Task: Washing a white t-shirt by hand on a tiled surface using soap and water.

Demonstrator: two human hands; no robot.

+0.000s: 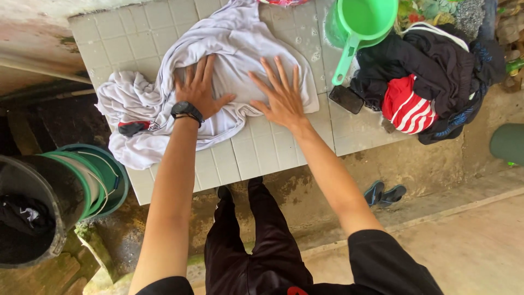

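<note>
A wet white garment [234, 38] lies spread over a white tiled slab [125, 38]. My left hand [197, 90], with a black watch at its wrist, presses flat on the cloth with fingers spread. My right hand [281, 95] also lies flat and spread on the cloth, a little to the right, near the garment's lower edge. Neither hand grips anything. A dark patch with red trim [132, 128] shows on the bunched left part of the garment.
A green scoop with a handle [363, 24] and a small black flat object [345, 99] sit right of the cloth. A heap of dark and red-striped clothes [431, 82] fills the slab's right end. Buckets [71, 186] stand lower left; blue sandals [385, 194] lie on the ground.
</note>
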